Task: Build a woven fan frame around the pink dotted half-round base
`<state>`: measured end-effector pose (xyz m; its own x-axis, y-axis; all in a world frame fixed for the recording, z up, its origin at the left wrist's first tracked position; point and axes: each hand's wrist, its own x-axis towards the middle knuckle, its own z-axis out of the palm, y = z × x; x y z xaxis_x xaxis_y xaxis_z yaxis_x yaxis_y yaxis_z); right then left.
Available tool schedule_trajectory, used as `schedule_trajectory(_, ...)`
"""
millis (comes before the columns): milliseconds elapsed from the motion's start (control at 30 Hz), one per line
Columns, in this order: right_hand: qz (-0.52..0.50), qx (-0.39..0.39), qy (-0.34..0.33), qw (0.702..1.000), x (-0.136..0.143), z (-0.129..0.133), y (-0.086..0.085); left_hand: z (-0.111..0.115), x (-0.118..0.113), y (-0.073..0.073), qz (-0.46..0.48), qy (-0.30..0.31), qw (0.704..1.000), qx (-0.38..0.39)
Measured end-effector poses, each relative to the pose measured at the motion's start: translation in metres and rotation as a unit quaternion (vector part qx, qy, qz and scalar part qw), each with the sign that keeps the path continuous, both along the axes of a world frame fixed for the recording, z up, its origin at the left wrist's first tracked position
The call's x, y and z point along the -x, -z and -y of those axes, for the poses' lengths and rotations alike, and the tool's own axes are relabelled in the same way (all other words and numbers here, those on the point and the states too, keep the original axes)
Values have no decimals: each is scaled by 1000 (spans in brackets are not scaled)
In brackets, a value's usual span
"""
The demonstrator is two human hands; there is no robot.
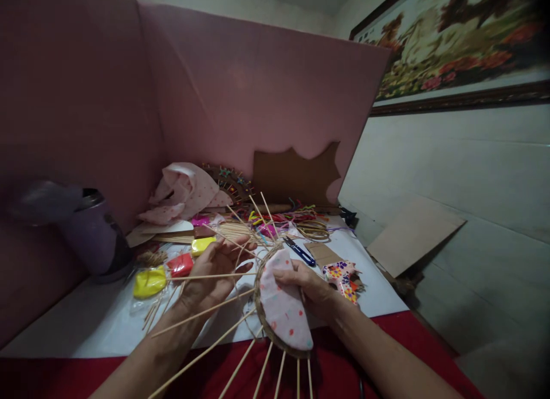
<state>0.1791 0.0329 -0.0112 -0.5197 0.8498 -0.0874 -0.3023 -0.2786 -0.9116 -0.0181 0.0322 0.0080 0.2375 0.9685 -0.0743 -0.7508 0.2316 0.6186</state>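
Note:
A half-round piece covered in pale spotted fabric [286, 307] has a brown twine edge and several thin wooden sticks fanning out from it. My right hand [307, 281] grips its straight side, with the thumb on top of the fabric. To the left, my left hand [215, 273] is palm up behind some of the sticks, its fingers apart and partly curled beside the twine edge. A thin loose strand of twine hangs between the hand and the piece. Beyond my right hand lie dark blue thread snips [299, 251].
Yellow [149, 282] and red [180, 265] wrapped packets lie at the left near a purple tumbler [97, 238]. Behind are pink cloth [184, 190], sticks, gold scissors [313, 230] and brown cardboard [296, 176]. Flowered fabric [342, 279] sits at the right.

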Motion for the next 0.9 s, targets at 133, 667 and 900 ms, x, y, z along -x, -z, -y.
schedule_trajectory(133, 12, -3, -22, 1000, 1, 2, 3, 0, 0, -3, 30, 4, 999, 33)
schedule_trajectory(667, 4, 14, -43, 999, 1, 4, 3, 0, 2, -3, 10, 33, 999, 17)
schedule_trajectory(900, 2, 10, -51, 999, 1, 4, 2, 0, 2, -4, -16, 47, 998, -24)
